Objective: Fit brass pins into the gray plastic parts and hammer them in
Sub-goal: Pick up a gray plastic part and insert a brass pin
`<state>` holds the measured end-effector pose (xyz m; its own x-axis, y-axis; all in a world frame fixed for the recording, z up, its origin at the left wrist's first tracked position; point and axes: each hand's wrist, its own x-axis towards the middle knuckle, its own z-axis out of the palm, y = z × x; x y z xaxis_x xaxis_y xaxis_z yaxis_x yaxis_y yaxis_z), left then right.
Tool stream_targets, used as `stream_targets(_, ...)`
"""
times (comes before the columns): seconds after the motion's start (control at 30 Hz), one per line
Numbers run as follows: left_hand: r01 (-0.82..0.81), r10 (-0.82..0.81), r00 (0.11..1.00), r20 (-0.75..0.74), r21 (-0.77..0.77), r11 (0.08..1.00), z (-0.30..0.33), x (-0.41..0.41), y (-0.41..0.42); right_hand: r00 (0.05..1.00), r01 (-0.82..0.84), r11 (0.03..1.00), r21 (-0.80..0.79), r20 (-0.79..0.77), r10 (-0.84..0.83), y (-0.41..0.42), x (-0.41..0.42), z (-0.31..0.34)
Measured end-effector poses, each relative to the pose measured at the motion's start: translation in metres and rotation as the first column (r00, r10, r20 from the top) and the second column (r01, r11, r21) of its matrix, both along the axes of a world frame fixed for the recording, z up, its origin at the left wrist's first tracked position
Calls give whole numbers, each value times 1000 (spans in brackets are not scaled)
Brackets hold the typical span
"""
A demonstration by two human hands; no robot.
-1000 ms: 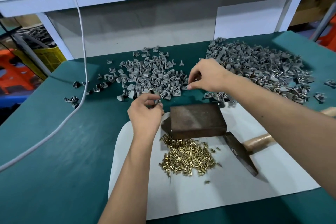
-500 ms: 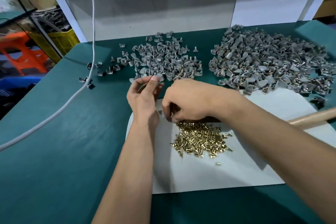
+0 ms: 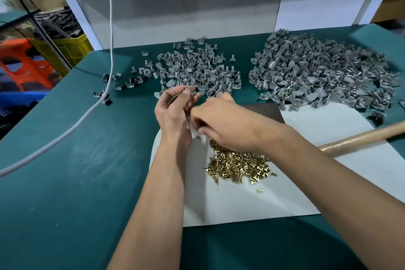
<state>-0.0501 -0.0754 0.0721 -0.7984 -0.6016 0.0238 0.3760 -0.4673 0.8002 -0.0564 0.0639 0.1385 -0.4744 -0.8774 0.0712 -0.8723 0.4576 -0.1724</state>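
Note:
My left hand (image 3: 175, 112) is raised over the table's middle and pinches a small gray plastic part (image 3: 190, 90) at its fingertips. My right hand (image 3: 223, 120) is right beside it, fingers curled, just above the heap of brass pins (image 3: 238, 166) on the white sheet (image 3: 252, 201); what it holds is hidden. A dark metal block (image 3: 267, 110) lies partly under my right hand. The hammer's wooden handle (image 3: 361, 138) runs off to the right. Two heaps of gray parts lie behind: a smaller one (image 3: 197, 70) and a larger one (image 3: 324, 72).
The table has a green mat (image 3: 76, 171). A white cable (image 3: 92, 107) hangs down and trails across its left side past several stray gray parts (image 3: 122, 82). A white frame and grey panel close off the back. Yellow and orange crates stand left of the table.
My right hand came back from the gray heaps to the near side of the block, over the brass pins. My left hand lifted its gray part a little. The view shifted left.

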Motion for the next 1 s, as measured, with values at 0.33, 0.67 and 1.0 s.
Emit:
stream_targets(0.33,114,-132,989,-59,-245,963,12,0,35,922,385,659,-646,299,-246,78,-20,-13)
stream_targets(0.67,278,-329,944,-37,-450,849,16,7,48,900,437,449,-780,377,-221,80,-22,-30)
stream_targets(1.0,332,-365,931,19,-462,822,13,7,47,940,313,479,-820,197,-277,78,-18,-30)
